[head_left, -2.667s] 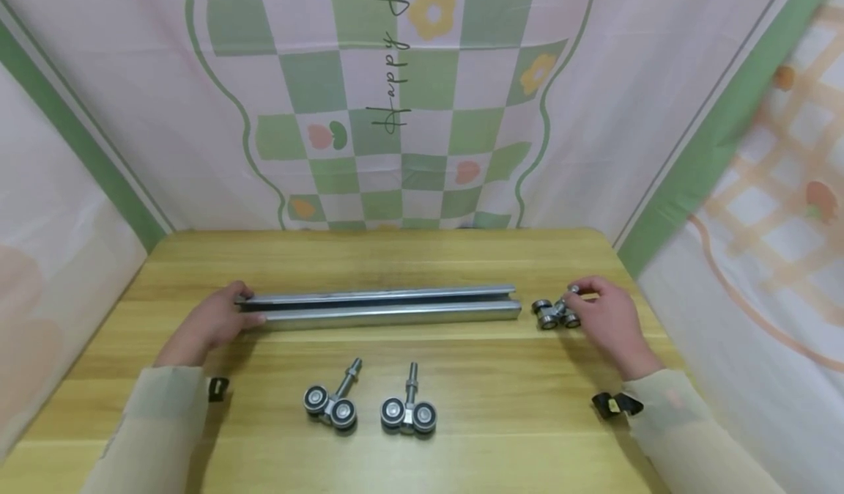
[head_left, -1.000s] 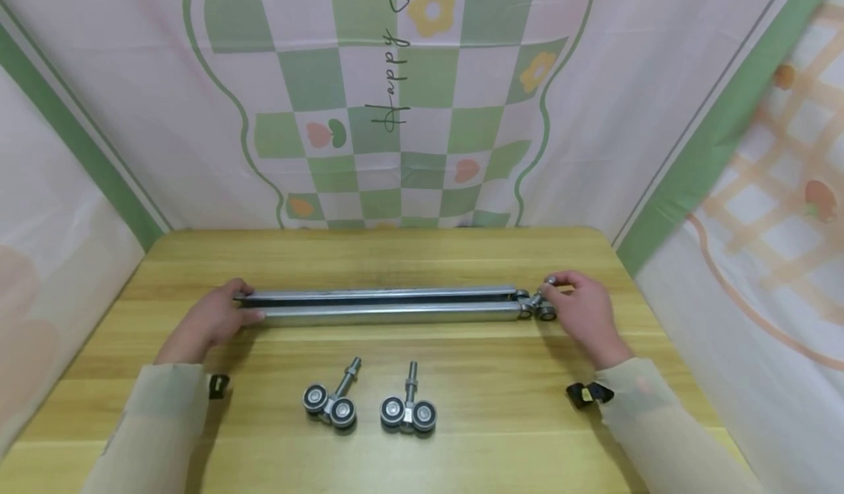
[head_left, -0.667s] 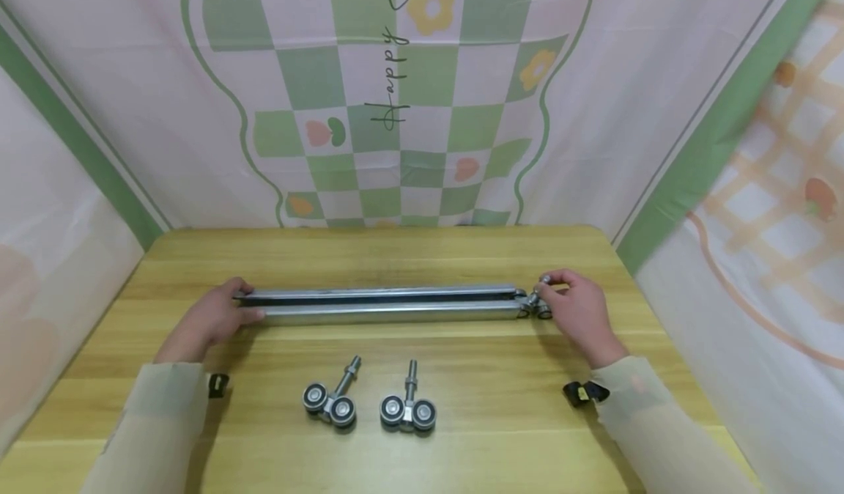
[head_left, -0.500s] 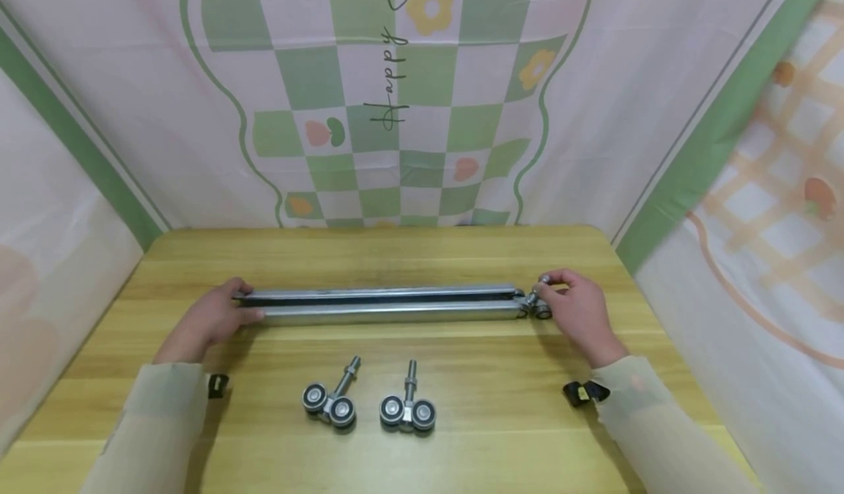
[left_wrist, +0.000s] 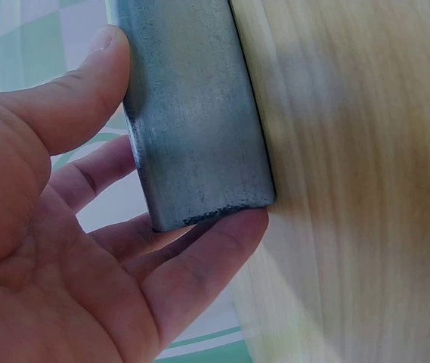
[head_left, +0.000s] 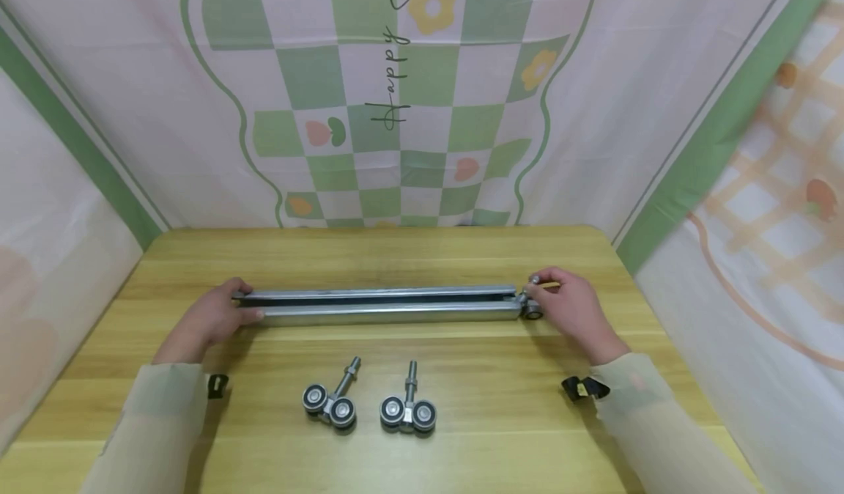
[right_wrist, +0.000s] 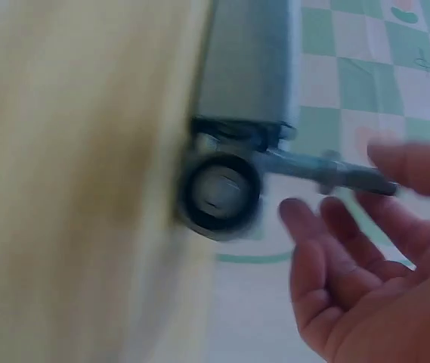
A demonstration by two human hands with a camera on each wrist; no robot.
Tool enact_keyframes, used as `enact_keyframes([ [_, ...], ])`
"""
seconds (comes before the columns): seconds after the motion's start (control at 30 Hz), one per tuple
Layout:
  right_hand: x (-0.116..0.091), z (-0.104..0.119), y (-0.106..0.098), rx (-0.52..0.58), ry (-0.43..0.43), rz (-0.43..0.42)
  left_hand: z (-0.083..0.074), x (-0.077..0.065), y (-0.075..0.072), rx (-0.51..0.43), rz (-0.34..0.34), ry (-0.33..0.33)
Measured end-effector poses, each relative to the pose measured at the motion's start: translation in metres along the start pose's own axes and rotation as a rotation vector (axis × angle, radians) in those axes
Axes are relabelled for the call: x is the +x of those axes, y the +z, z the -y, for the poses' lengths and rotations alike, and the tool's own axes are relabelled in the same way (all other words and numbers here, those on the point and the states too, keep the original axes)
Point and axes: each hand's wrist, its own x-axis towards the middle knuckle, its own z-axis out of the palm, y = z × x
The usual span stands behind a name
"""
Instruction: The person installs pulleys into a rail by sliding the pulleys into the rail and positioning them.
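A metal U-shaped track (head_left: 389, 313) lies across the table with its slot facing up. My left hand (head_left: 214, 316) holds its left end, thumb on the near side; in the left wrist view the fingers (left_wrist: 207, 268) wrap the end of the track (left_wrist: 199, 113). At the right end, my right hand (head_left: 576, 311) pinches the threaded bolt of a roller trolley (head_left: 532, 311). One pair of its wheels is inside the track, out of sight; the other wheel (right_wrist: 221, 193) remains outside, against the track's mouth. The right wrist view is blurred.
Two more roller trolleys, a left one (head_left: 330, 406) and a right one (head_left: 409, 410), lie on the wooden table (head_left: 494, 450) in front of the track, bolts pointing away. A patterned cloth (head_left: 428, 113) hangs behind the table's far edge.
My right hand has carried the trolley leftward from beside the track to its open end, and its leading wheels have gone inside. The left hand and the track have stayed put.
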Motion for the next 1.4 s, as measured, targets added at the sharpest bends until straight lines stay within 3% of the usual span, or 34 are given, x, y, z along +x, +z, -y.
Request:
enact_keyframes([
  [0.4, 0.004, 0.021, -0.017, -0.201, -0.124, -0.007, -0.003, -0.004, 0.000, -0.007, -0.004, -0.007],
  [0.8, 0.011, 0.031, -0.011, -0.186, -0.127, 0.056, -0.003, -0.003, -0.001, -0.002, -0.009, 0.004],
  [1.4, 0.011, 0.032, -0.006, -0.161, -0.147, 0.055, -0.002, -0.002, 0.000, 0.011, -0.002, 0.012],
])
